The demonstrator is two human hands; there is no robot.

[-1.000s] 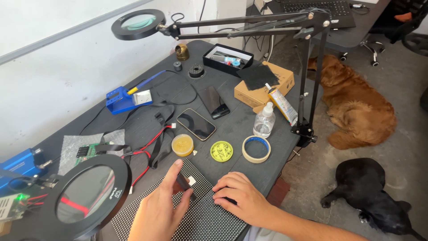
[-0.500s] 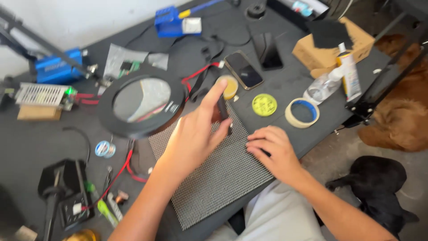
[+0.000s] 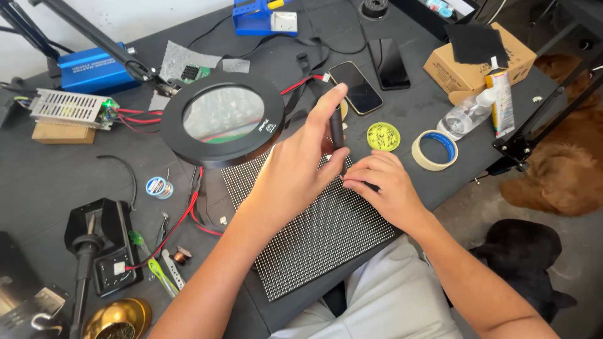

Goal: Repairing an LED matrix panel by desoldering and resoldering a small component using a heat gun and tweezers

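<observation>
My left hand [image 3: 295, 169] holds a slim black pen-like tool [image 3: 336, 129] upright over the far edge of a dark dotted LED matrix panel [image 3: 314, 235]. My right hand [image 3: 383, 188] rests on the panel's right part, fingertips curled beside the tool's lower end. A round black magnifier lamp [image 3: 223, 116] on an arm hangs just left of my left hand, above the panel's far left corner. Red and black wires [image 3: 182, 220] run along the panel's left side.
Two phones [image 3: 355, 85] lie beyond the hands, with a yellow-green round lid [image 3: 384, 136], a tape roll [image 3: 434, 149], a clear bottle [image 3: 465, 116] and a cardboard box [image 3: 480, 59] to the right. A power supply [image 3: 69, 108], blue box [image 3: 94, 69] and solder spool [image 3: 157, 186] lie left. Dogs [image 3: 565, 169] lie on the floor.
The view swung left and down over the table. My left hand has raised the black tool more upright, and my right hand has moved closer to its lower end.
</observation>
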